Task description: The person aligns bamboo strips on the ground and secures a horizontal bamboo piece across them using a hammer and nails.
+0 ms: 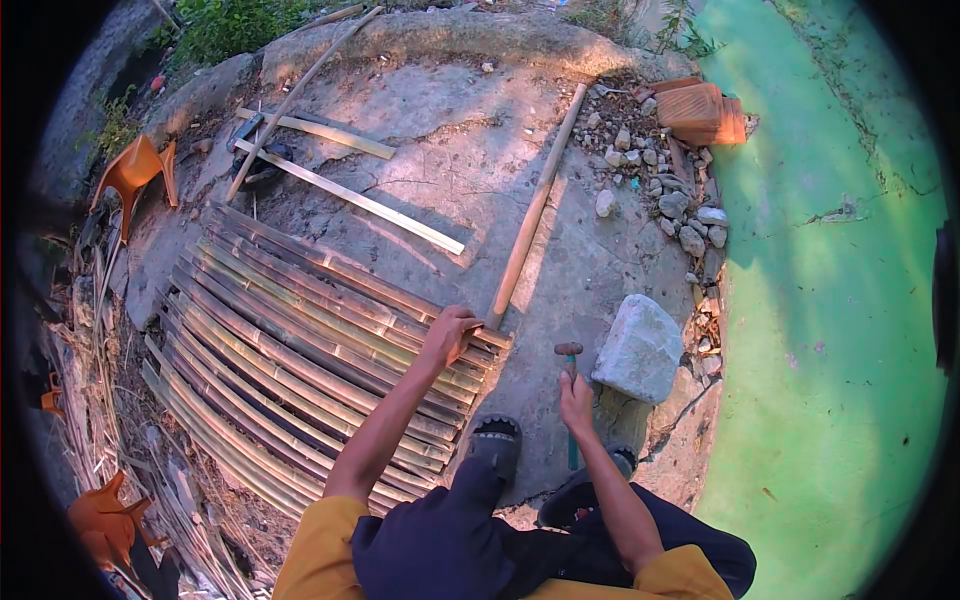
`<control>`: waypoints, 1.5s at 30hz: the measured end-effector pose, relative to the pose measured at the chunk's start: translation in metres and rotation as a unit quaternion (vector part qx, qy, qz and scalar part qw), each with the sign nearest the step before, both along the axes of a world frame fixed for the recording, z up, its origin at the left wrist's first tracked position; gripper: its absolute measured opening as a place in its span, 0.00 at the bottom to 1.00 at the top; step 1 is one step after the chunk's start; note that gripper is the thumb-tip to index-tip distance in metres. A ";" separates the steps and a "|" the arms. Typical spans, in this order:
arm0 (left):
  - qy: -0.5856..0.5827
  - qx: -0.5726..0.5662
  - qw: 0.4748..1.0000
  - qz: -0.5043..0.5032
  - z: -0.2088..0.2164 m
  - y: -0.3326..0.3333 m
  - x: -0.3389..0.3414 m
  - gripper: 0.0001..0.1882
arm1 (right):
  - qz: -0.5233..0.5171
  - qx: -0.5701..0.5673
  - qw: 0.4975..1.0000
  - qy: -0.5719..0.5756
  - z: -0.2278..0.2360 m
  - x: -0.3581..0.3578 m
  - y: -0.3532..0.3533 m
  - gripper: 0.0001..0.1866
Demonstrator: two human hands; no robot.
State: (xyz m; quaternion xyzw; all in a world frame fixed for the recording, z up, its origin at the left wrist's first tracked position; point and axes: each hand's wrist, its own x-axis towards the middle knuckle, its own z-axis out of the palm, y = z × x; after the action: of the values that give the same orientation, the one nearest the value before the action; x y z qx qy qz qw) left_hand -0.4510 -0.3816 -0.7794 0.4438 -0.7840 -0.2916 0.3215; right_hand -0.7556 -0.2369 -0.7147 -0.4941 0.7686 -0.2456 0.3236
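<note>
My left hand (pixel 448 334) presses down on the near end of a panel of split bamboo slats (pixel 290 350) laid side by side on the concrete ground. A long bamboo pole (pixel 530 215) runs away from that hand toward the upper right. In my right hand (pixel 576 402) is a hammer (pixel 570 352) with a green handle, its head up and a little right of the slats. My feet in dark sandals (pixel 495 440) stand between the two hands.
A grey stone block (pixel 640 348) sits just right of the hammer. Loose wooden strips (pixel 350 195) lie beyond the slats. Rubble (pixel 670 190) and a broken orange chair (pixel 700 112) are at upper right, another orange chair (pixel 135 172) at left. A green painted floor (pixel 840 300) fills the right side.
</note>
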 end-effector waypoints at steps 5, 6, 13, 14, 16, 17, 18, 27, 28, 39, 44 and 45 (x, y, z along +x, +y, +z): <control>-0.064 0.060 0.996 0.010 0.007 -0.007 -0.007 0.08 | 0.031 0.011 0.999 0.009 -0.003 0.004 -0.006 0.21; -0.063 0.083 0.994 0.019 0.008 -0.007 -0.011 0.08 | 0.031 0.019 0.999 0.015 -0.001 0.005 -0.009 0.21; -0.052 0.098 0.994 -0.009 0.012 -0.011 0.005 0.09 | 0.091 0.021 0.994 0.062 -0.001 0.026 -0.029 0.19; -0.058 0.107 0.992 -0.028 0.011 -0.009 0.011 0.11 | 0.090 0.025 0.994 0.061 0.001 0.029 -0.028 0.19; -0.021 0.094 0.995 -0.004 0.011 -0.002 0.020 0.11 | 0.093 0.026 0.994 0.057 -0.001 0.034 -0.026 0.19; 0.030 0.080 0.996 0.001 0.020 -0.005 0.012 0.11 | 0.094 0.004 0.993 0.078 -0.005 0.024 -0.025 0.19; 0.095 0.087 0.992 0.021 0.028 -0.004 0.007 0.12 | 0.094 -0.017 0.991 0.098 -0.011 0.017 -0.027 0.19; 0.114 0.055 0.972 0.197 0.067 0.049 0.071 0.11 | 0.123 -0.051 0.985 0.111 -0.020 -0.005 -0.029 0.15; 0.091 0.036 0.970 0.220 0.065 0.059 0.093 0.13 | 0.127 -0.051 0.985 0.109 -0.016 -0.002 -0.030 0.15; -0.265 -0.008 0.841 0.472 0.074 0.046 0.283 0.46 | 0.288 -0.140 0.930 0.179 0.051 0.014 -0.142 0.16; -0.306 0.076 0.794 0.519 0.047 0.047 0.297 0.46 | 0.418 -0.071 0.884 0.197 0.107 0.064 -0.234 0.12; -0.299 0.070 0.797 0.520 0.048 0.045 0.297 0.45 | 0.421 -0.069 0.882 0.199 0.113 0.070 -0.247 0.12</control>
State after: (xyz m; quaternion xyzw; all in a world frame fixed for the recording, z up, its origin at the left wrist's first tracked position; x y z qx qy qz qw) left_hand -0.1543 -0.3370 -0.7312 0.8714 -0.4694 0.0131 0.1421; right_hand -0.6851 -0.4843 -0.6018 -0.8306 0.5179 -0.0353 0.2015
